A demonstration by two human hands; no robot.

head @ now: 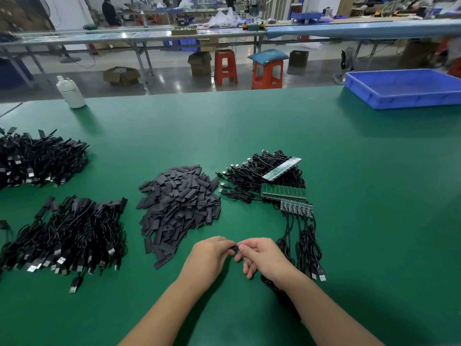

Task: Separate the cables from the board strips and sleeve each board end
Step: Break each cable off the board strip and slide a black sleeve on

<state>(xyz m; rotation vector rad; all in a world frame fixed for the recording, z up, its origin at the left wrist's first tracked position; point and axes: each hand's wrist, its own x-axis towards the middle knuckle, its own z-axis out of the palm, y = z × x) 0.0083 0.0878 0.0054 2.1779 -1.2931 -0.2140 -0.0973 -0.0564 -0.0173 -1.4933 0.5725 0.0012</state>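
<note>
Both my hands meet at 6 o'clock — left hand (pixel 209 255) and right hand (pixel 264 255) pinch one sleeve (pixel 234 248), seemingly to work it over a board end

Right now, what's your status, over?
Left hand and right hand pinch one small black piece together. Sleeve pile and board strips just ahead. Nothing in the way.

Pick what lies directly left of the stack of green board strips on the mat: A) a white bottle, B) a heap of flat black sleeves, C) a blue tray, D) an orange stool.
B: the heap of flat black sleeves sits on the green mat just left of the board strips.
</note>
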